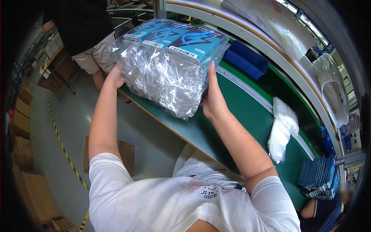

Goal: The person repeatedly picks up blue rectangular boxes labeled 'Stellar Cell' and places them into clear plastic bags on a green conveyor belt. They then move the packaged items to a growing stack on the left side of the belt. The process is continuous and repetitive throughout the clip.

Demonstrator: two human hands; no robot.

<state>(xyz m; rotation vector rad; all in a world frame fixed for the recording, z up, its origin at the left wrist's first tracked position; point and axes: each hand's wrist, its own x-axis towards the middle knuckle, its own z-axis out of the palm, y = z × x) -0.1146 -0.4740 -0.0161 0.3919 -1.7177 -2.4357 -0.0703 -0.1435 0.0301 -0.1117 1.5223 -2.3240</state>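
Between my two hands is a large clear plastic bag (162, 77) with blue printed boxes (164, 34) inside, set side by side in a row. The crinkled plastic bunches over the side nearest me, and white barcode labels show along the boxes' edges. My left hand (117, 76) grips the bag's left side, its fingers partly hidden behind the plastic. Against the right side presses my right hand (214, 98), thumb pointing up and the other fingers mostly out of sight under the bag. The bundle is over the green worktable (247, 120); whether it rests there I cannot tell.
Folded clear plastic bags (284, 127) lie on the table to the right. A blue bin (245, 60) sits behind the bundle, and stacked blue boxes (319, 176) stand at the far right. One person (83, 34) is at the upper left, another (322, 212) at the lower right.
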